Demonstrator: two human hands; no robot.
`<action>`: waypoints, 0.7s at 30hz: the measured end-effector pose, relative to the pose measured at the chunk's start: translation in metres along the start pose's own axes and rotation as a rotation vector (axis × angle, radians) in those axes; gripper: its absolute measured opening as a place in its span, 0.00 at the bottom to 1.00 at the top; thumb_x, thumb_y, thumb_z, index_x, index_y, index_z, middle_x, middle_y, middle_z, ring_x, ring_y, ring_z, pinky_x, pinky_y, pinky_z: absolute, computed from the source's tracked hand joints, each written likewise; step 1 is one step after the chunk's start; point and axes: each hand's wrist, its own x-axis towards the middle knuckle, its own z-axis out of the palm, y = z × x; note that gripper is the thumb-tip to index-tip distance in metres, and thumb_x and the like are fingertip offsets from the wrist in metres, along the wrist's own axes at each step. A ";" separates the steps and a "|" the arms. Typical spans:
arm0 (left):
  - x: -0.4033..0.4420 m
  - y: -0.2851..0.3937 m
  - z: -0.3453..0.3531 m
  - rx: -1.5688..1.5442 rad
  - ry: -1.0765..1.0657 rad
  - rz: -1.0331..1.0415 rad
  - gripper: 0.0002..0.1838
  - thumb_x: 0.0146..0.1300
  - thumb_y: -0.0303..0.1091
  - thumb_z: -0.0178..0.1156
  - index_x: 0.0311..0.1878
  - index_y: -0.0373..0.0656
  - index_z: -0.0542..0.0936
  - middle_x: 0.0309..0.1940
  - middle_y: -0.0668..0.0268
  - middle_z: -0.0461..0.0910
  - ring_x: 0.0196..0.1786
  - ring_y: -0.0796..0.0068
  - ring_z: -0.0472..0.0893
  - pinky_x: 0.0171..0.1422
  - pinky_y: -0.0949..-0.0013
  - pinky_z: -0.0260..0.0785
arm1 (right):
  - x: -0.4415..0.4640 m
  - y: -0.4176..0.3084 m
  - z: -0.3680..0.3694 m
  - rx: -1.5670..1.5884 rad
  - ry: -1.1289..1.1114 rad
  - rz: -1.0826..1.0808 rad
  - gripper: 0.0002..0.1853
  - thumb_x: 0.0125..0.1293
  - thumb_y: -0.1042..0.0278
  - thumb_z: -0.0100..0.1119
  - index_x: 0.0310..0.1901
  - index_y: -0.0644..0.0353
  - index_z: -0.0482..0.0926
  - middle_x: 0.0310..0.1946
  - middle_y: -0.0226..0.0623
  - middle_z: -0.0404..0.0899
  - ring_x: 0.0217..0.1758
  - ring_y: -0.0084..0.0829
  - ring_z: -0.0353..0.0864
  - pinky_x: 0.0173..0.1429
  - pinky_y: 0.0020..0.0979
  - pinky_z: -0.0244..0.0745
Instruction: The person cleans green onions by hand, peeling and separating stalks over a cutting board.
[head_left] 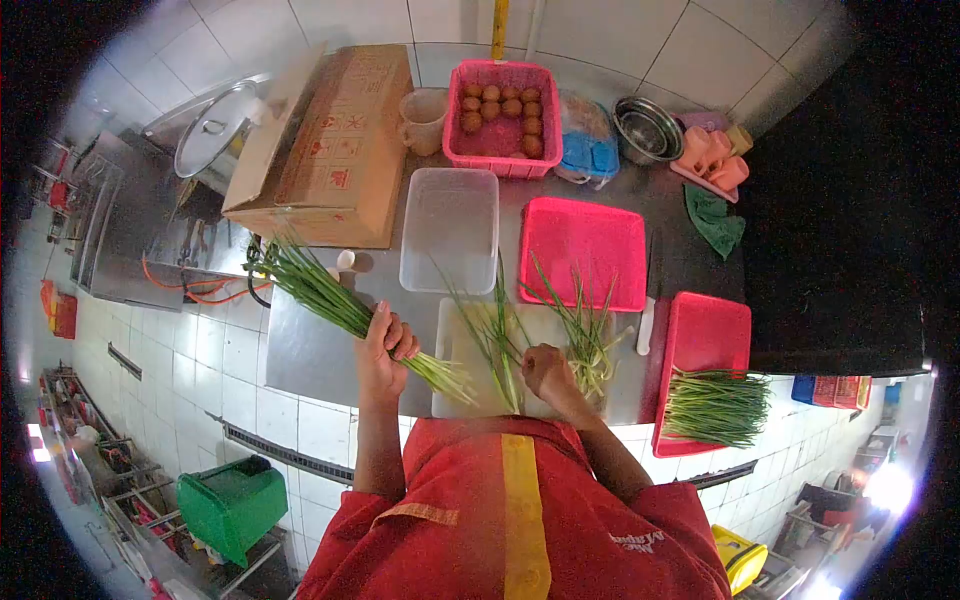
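Note:
My left hand (pixel 385 345) is closed around a thick bunch of green onions (pixel 325 295), leaves up to the left and pale ends down to the right, held over the table's front edge. Over the white cutting board (pixel 452 345), my right hand (pixel 550 375) has its fingers curled in a pinch; whatever is between them is hidden. Loose green onion stalks (pixel 497 345) lie just left of it on the board. Another small tangle of stalks (pixel 592 350) lies to its right, partly behind the wrist.
Beyond the board are a clear plastic tub (pixel 450 230) and a pink tray (pixel 583 250). A knife (pixel 648 320) lies to the right, beside a red tray (pixel 705 330) with more green onions (pixel 715 408). Behind stand a cardboard box (pixel 340 150) and a pink basket (pixel 500 165) of round brown items.

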 end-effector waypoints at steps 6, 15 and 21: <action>-0.004 -0.001 0.009 0.103 0.038 -0.022 0.14 0.66 0.38 0.55 0.25 0.50 0.64 0.13 0.78 0.56 0.14 0.85 0.55 0.21 0.76 0.49 | 0.005 -0.021 -0.066 0.569 -0.270 0.235 0.06 0.60 0.70 0.59 0.35 0.64 0.76 0.30 0.39 0.81 0.19 0.26 0.74 0.25 0.28 0.69; -0.013 -0.026 0.049 0.552 -0.155 -0.198 0.07 0.59 0.33 0.63 0.36 0.39 0.80 0.15 0.79 0.66 0.17 0.88 0.61 0.20 0.78 0.50 | 0.032 -0.097 -0.134 1.240 -0.310 0.464 0.06 0.65 0.72 0.55 0.40 0.65 0.75 0.29 0.36 0.80 0.19 0.16 0.69 0.20 0.18 0.61; -0.014 -0.031 0.056 0.642 -0.155 -0.122 0.08 0.58 0.33 0.65 0.34 0.38 0.80 0.16 0.78 0.68 0.18 0.89 0.62 0.20 0.79 0.50 | 0.031 -0.116 -0.124 1.086 -0.210 0.350 0.07 0.64 0.73 0.56 0.42 0.66 0.77 0.29 0.31 0.81 0.21 0.14 0.69 0.23 0.18 0.63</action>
